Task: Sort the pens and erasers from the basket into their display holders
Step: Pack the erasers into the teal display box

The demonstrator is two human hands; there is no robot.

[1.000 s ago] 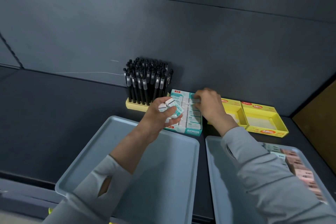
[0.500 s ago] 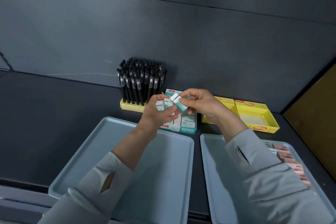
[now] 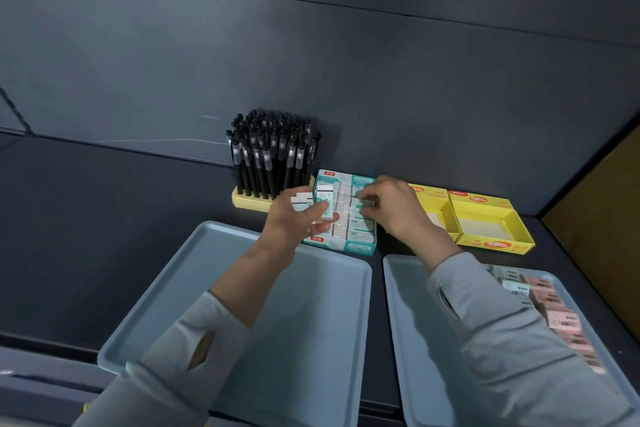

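Observation:
My left hand grips a small stack of white-and-teal erasers just left of the teal eraser display box. My right hand reaches into that box from the right, its fingertips pinching an eraser down among the rows inside. Behind the box, black pens stand packed in a yellow holder. Two yellow display boxes lie open to the right, the left one partly hidden by my right wrist.
A grey tray lies under my left forearm. A second grey tray on the right holds pink and white erasers along its far side. A dark wall rises right behind the holders.
My right hand took an eraser from the stack in my left hand, then moved back down into the teal box with it. My left hand stayed beside the box.

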